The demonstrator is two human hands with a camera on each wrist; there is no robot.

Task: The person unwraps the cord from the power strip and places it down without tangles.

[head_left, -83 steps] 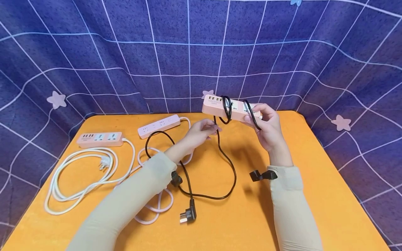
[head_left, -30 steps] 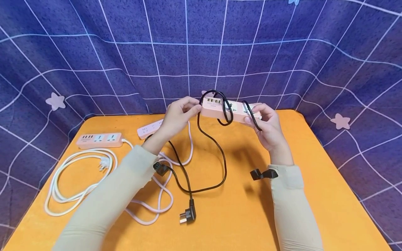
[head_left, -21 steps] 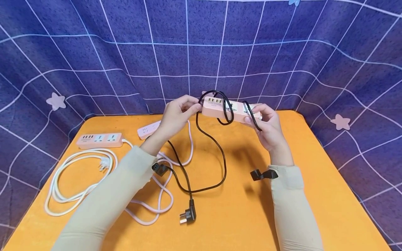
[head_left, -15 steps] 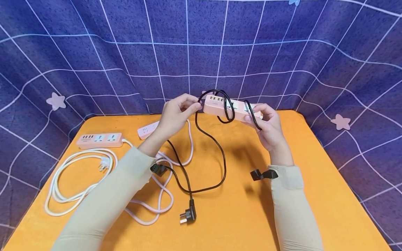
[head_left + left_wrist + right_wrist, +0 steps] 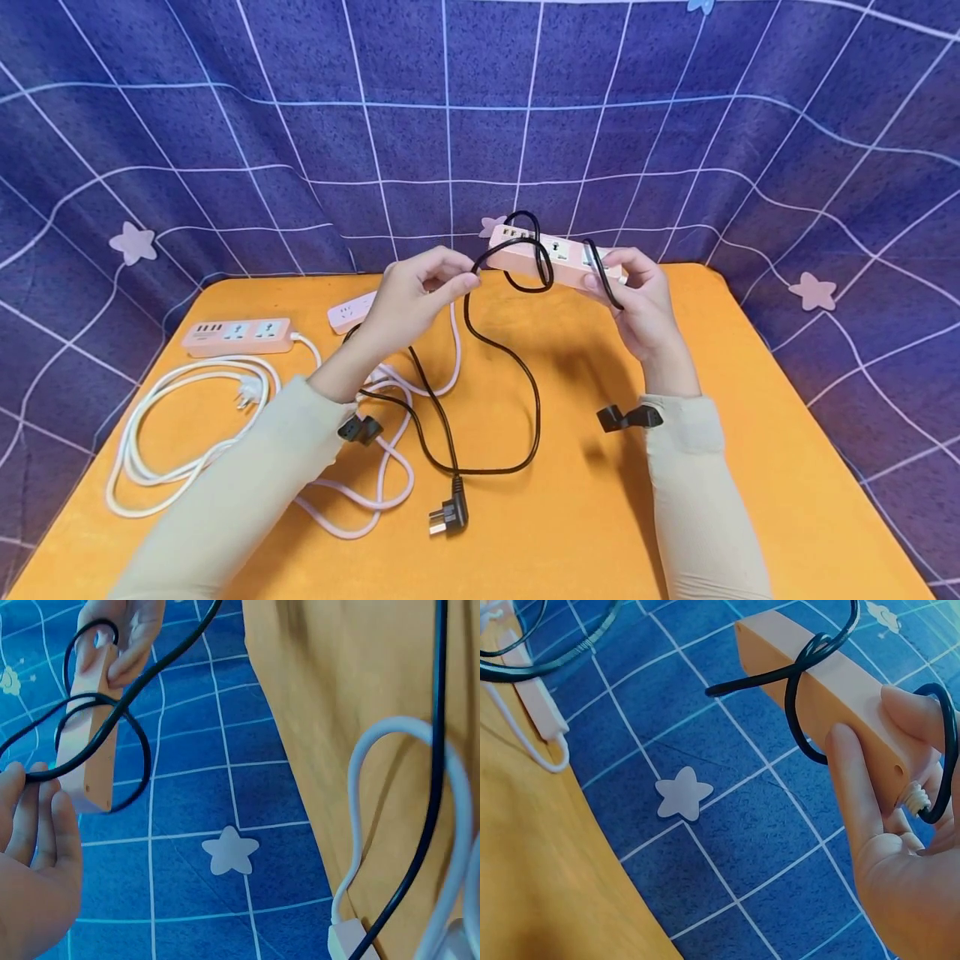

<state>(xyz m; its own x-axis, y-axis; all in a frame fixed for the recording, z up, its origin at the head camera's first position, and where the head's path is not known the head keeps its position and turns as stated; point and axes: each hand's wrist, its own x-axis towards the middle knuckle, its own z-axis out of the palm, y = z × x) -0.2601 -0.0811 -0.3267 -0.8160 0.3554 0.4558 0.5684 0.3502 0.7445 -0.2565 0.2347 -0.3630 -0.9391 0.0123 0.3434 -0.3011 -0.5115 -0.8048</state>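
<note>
My right hand [image 5: 647, 308] grips the cord end of a pink power strip [image 5: 572, 275], held raised above the table and slightly tilted. The strip's black cord [image 5: 537, 417] arches by that hand, then loops round the strip's middle, crossing itself there, as the right wrist view of the power strip [image 5: 840, 697] shows. My left hand [image 5: 420, 290] pinches the cord just left of the strip's USB end, apart from the strip. From there the cord hangs to the table, where its black plug [image 5: 452, 515] lies near the front.
A second pink power strip [image 5: 206, 343] lies at the left with its coiled white cord [image 5: 138, 467]. Partly behind my left arm lies a lilac power strip [image 5: 348, 313], its pale cord [image 5: 405, 487] spread beneath the black one. A blue curtain [image 5: 480, 142] stands behind the orange table [image 5: 750, 417].
My left hand went from under the strip up to its USB end, then drew left and slightly down, pinching the cord. The loop round the strip shifted. My right hand stayed in place.
</note>
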